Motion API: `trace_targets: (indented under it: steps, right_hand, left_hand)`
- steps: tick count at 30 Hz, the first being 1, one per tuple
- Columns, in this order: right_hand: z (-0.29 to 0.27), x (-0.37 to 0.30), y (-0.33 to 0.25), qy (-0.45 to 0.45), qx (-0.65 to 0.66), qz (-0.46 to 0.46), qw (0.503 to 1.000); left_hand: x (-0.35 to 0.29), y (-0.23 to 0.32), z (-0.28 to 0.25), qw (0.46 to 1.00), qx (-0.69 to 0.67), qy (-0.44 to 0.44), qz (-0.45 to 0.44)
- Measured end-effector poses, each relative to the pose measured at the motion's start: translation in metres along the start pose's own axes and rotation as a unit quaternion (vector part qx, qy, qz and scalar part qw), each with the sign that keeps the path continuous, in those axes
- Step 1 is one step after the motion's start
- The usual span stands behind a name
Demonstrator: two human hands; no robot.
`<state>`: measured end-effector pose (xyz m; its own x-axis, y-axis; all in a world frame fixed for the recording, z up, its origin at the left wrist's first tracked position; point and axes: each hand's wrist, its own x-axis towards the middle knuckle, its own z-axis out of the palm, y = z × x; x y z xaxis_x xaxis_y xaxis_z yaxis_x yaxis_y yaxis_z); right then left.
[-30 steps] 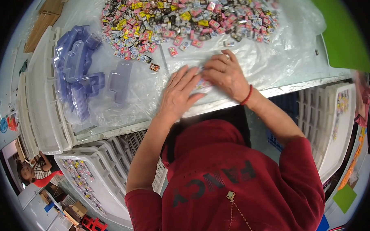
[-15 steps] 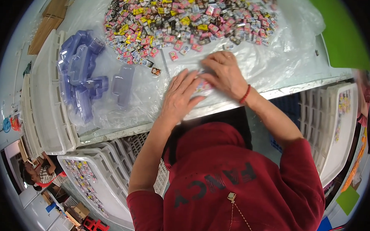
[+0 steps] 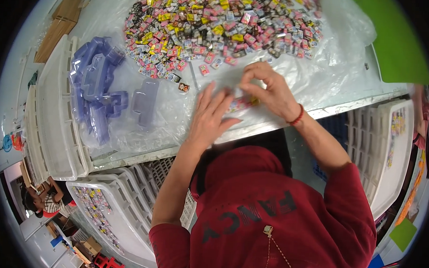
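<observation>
While hands [image 3: 204, 120] flank apparently boxy pieces [image 3: 239, 105], crinkled plastic [image 3: 320, 74] spreads nearby

- Has a big pale table [image 3: 367, 83].
- Shows gray floor [image 3: 302, 153] below it.
- Has a red stool [image 3: 107, 261] far off, low on the left.

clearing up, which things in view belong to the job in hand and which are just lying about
Likely the job:
small multicoloured oblong packets, some between left hand and right hand
translucent blue plastic trays

Likely lying about:
long brown cardboard piece
red plastic stool
</observation>
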<state>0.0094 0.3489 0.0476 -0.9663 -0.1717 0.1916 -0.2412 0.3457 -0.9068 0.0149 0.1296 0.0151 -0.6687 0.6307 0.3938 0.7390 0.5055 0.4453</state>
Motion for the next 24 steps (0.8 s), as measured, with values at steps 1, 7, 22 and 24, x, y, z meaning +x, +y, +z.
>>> trace_targets:
  steps: [1, 7, 22, 24]
  right_hand:
    - [-0.004, 0.002, -0.008, 0.002, -0.003, 0.0, 1.0]
    - [-0.006, 0.002, -0.04, -0.074, 0.409, 0.168, 0.894]
    - [-0.001, -0.004, -0.023, -0.065, 0.31, 0.1, 0.943]
    - [0.004, -0.011, -0.028, -0.051, 0.34, 0.115, 0.932]
  left_hand:
    - [0.004, 0.008, -0.004, 1.0, -0.002, 0.001, 0.002]
    - [0.035, 0.049, -0.038, 0.567, -0.754, 0.03, -0.33]
    - [0.018, 0.041, -0.026, 0.468, -0.823, 0.095, -0.307]
    - [0.022, 0.044, -0.028, 0.489, -0.809, 0.112, -0.306]
